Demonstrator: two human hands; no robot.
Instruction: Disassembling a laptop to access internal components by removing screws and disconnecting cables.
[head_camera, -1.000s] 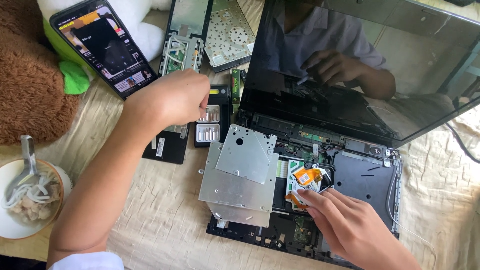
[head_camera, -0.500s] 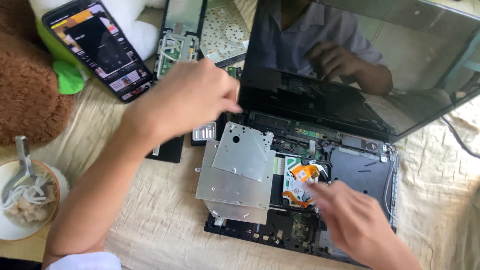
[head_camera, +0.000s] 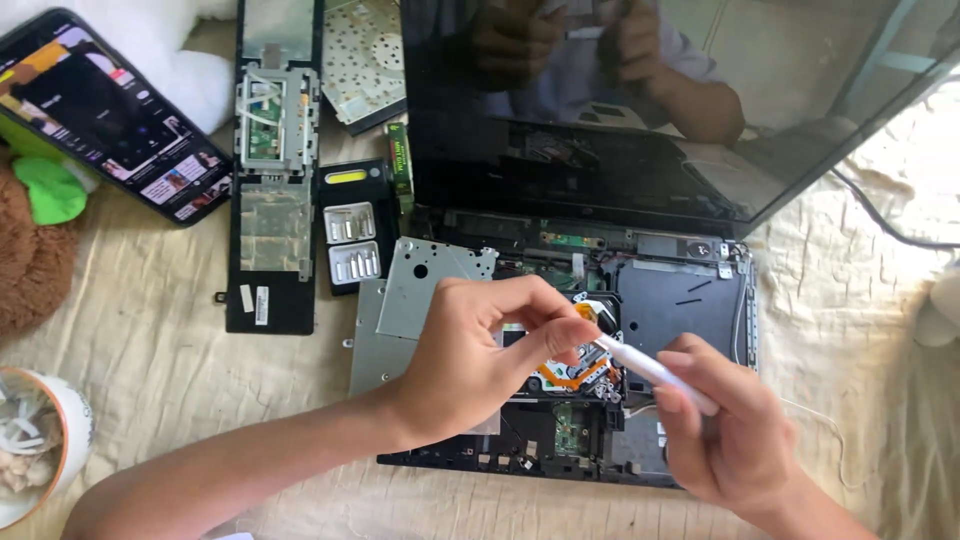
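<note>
A wrinkled cream cloth (head_camera: 150, 350) covers the surface. The opened laptop (head_camera: 690, 300) sits at centre. At ten o'clock lies a phone (head_camera: 110, 120); at eleven, a black panel (head_camera: 270, 200) and a small screwdriver-bit case (head_camera: 352, 235). A bowl (head_camera: 45, 450) sits at eight o'clock.

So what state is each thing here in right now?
Laptop: lid open, screen dark, keyboard deck off, insides bare.
Metal plate: loose, lying across the laptop's left edge.
White tool: held in the right hand, left hand pinching its tip.
Phone: screen lit.
Bit case: open.
Bowl: holds food.
</note>
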